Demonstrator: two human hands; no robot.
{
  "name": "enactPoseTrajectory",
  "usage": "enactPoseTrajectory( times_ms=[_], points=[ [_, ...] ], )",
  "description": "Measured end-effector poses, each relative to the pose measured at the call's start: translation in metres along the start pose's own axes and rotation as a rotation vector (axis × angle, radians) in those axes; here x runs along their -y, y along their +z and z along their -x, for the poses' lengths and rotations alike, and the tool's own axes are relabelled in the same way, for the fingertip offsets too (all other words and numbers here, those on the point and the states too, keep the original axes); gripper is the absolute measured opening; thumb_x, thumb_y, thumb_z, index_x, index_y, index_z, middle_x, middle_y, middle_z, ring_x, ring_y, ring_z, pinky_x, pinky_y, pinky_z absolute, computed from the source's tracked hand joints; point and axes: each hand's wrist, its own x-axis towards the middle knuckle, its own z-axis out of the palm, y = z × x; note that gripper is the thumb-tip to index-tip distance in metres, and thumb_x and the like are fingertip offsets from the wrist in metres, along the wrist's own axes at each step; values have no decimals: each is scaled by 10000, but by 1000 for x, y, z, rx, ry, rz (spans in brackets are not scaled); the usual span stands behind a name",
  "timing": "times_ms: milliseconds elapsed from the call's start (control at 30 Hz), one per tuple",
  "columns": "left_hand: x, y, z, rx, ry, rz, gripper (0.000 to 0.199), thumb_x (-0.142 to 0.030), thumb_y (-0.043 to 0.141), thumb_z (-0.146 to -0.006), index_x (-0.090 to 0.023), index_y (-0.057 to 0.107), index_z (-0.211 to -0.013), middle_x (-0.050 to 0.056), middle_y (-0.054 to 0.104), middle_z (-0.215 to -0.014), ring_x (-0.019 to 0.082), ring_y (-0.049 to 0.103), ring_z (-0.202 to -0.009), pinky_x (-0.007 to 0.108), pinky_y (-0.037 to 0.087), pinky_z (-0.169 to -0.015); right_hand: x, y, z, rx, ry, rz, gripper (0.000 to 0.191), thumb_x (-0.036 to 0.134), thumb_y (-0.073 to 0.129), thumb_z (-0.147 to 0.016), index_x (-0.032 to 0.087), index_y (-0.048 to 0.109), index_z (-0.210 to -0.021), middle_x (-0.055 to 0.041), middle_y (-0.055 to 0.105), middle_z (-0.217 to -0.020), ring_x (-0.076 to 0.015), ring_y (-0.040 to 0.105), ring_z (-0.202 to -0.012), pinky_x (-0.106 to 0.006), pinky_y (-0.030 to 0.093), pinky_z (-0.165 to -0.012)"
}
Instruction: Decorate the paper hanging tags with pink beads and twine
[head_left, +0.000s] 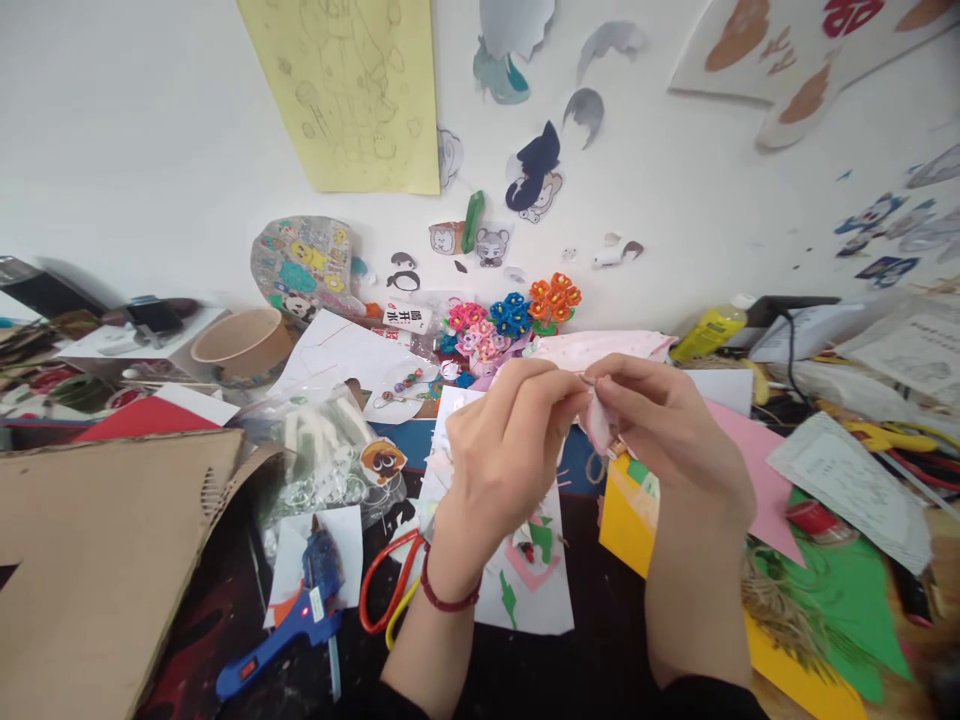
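My left hand (506, 435) and my right hand (671, 435) are raised over the table, fingertips pinched together. A small, soft-looking pale pink piece (597, 422) hangs between them, pinched at its top; whether it is cloth or paper I cannot tell. The fingers hide part of it. Beneath the hands lies a white sheet (551, 605) with green and pink scraps. Scissors with red and yellow handles (394, 580) rest beside my left wrist. To their left is a blue hot glue gun (300, 610) on white paper.
Cardboard (97, 560) covers the left side, near a plastic bag (322, 450) of white pieces and a tape roll (240, 345). Bright handmade flowers (510, 312) stand by the wall. Green paper (862, 600), yellow card (622, 510) and a yellow bottle (709, 330) are on the right.
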Motion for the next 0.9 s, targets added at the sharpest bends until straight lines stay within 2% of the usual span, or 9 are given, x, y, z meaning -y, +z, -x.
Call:
enactPoseTrajectory(
  times_ms=[100, 300, 633, 900],
  points=[
    [4, 4, 1, 44, -7, -2, 33, -175, 601, -942, -154, 592, -966, 21, 664, -880, 76, 594, -728, 175, 442, -573, 0, 3, 0, -56, -49, 108, 150, 339, 715, -856, 192, 687, -856, 27, 560, -619, -75, 496, -513, -215, 368, -463],
    [9, 10, 5, 110, 2, -21, 43, -164, 586, -946, -170, 591, -989, 25, 666, -892, 99, 616, -768, 194, 460, -649, 0, 3, 3, -12, -84, 191, 174, 368, 697, -870, 194, 703, -878, 27, 565, -654, -55, 447, -511, -206, 340, -449],
    [11, 10, 6, 159, 37, -113, 34, -180, 585, -950, -161, 581, -977, 18, 661, -884, 96, 607, -736, 198, 430, -603, 2, 0, 3, -45, -72, 267, 173, 378, 699, -866, 205, 716, -856, 27, 568, -640, -56, 434, -516, -204, 334, -451],
    [13, 7, 3, 241, -36, 11, 73, -220, 564, -965, -161, 584, -1003, 36, 643, -929, 113, 610, -817, 228, 503, -717, 4, 1, 4, -159, -123, 340, 144, 346, 710, -850, 213, 700, -796, 38, 558, -600, -66, 457, -487, -205, 348, -427]
  ],
)
